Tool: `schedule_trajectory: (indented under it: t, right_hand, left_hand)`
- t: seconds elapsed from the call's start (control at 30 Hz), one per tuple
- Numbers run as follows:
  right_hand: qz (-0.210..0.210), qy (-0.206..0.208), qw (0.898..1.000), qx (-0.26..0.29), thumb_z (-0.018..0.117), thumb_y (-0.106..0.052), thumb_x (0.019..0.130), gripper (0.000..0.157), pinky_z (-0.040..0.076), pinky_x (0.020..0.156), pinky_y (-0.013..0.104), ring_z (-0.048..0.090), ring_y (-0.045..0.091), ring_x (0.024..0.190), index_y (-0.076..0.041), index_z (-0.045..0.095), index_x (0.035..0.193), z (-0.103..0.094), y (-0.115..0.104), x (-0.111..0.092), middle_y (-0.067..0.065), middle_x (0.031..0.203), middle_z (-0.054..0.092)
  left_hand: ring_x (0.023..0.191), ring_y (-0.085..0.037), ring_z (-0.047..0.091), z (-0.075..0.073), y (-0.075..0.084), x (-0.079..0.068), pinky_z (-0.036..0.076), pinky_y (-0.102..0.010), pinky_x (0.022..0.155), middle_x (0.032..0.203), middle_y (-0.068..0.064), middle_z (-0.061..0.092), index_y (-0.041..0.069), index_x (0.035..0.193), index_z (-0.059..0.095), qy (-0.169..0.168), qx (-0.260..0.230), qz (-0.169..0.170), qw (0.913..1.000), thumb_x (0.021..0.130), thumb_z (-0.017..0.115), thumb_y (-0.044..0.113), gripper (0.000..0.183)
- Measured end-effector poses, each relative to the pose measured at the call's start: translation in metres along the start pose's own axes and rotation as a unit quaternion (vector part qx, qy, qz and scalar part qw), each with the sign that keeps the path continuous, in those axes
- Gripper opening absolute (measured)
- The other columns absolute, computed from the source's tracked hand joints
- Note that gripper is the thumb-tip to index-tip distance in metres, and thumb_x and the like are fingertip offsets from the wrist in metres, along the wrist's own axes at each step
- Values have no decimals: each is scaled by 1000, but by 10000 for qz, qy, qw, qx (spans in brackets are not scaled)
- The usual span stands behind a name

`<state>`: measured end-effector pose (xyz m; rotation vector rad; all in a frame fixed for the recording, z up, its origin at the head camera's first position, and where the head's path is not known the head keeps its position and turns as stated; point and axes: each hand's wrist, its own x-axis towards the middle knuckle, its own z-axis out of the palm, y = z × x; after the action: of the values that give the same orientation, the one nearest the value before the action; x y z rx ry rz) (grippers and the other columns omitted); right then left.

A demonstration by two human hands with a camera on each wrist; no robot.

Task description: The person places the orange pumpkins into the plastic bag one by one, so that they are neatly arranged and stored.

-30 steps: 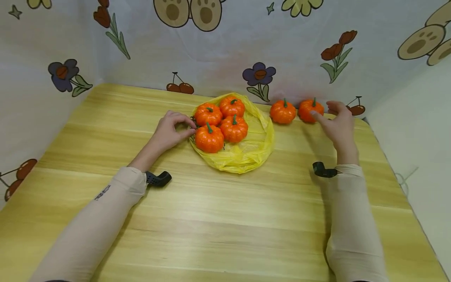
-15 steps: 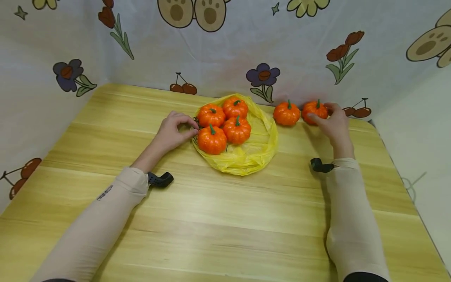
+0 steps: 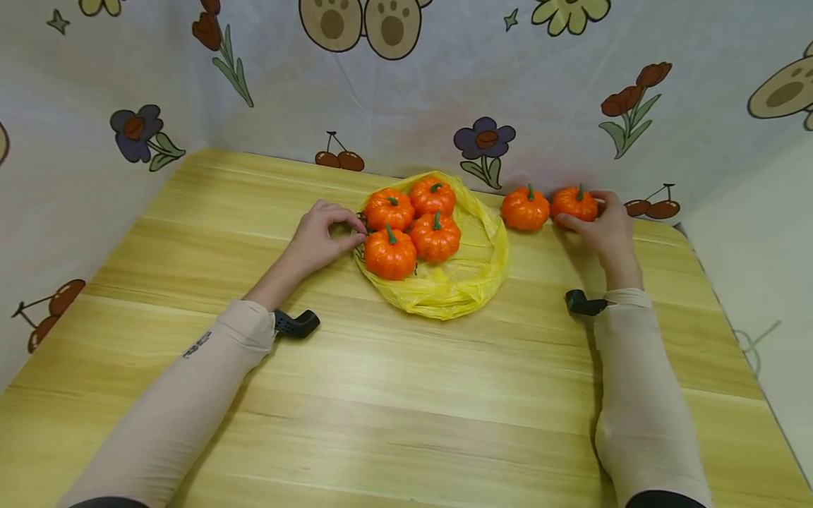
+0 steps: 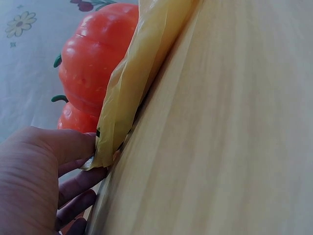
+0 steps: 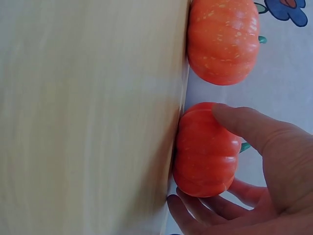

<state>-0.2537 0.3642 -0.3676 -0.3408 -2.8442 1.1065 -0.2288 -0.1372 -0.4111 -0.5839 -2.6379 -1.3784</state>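
Note:
A yellow plastic bag lies spread in a round on the table, its rim rolled up. Several small orange pumpkins with green stems, one of them the front-left pumpkin, sit in its left half. My left hand pinches the bag's left rim between thumb and fingers. To the right of the bag stand two more pumpkins. The outer pumpkin is in the grip of my right hand, thumb on one side and fingers round the other. The inner pumpkin stands beside it, untouched.
The wooden table stretches in front of the bag. A patterned cloth hangs right behind the pumpkins along the table's back edge. A white surface lies beyond the right edge.
My right hand has closed in on the outer pumpkin, its thumb and fingers now against its sides. The left hand stays at the bag's rim. The head view has shifted slightly.

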Motion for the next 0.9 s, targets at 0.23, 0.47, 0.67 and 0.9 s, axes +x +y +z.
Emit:
schedule_trajectory:
  t: [0.23, 0.47, 0.67, 0.9]
  right_hand:
    - [-22, 165, 9999, -45, 76, -44, 94, 92, 35, 122, 55, 44, 44, 144, 0, 32, 162, 3, -1, 0, 31, 159, 43]
    - [-46, 284, 9996, -67, 73, -48, 95, 92, 35, 122, 56, 44, 46, 144, 0, 33, 161, 2, -2, -2, 31, 160, 42]
    - [-82, 412, 9991, -57, 74, -48, 93, 89, 36, 122, 54, 46, 43, 143, -1, 37, 159, 1, -4, -4, 29, 158, 46]
    - [-222, 493, 9985, 17, 75, -48, 93, 88, 37, 121, 55, 47, 42, 140, -2, 39, 159, -1, -10, -10, 28, 156, 48]
  left_hand:
    - [112, -28, 52, -1, 2, -1, 37, -44, 102, 114, -9, 76, 11, 95, 81, 7, 21, 8, 10000, 91, 82, 13, 5]
    - [109, -27, 52, 1, 1, 0, 37, -43, 100, 112, -9, 76, 12, 95, 81, 19, 14, 13, 10000, 91, 82, 13, 4]
    - [113, -27, 52, 2, 1, 0, 37, -45, 103, 113, -9, 76, 12, 94, 81, 15, -48, -39, 10000, 91, 83, 14, 4]
    - [112, -28, 52, 0, 1, 0, 37, -45, 102, 112, -9, 76, 12, 94, 81, 34, -30, -31, 10000, 90, 83, 14, 5]
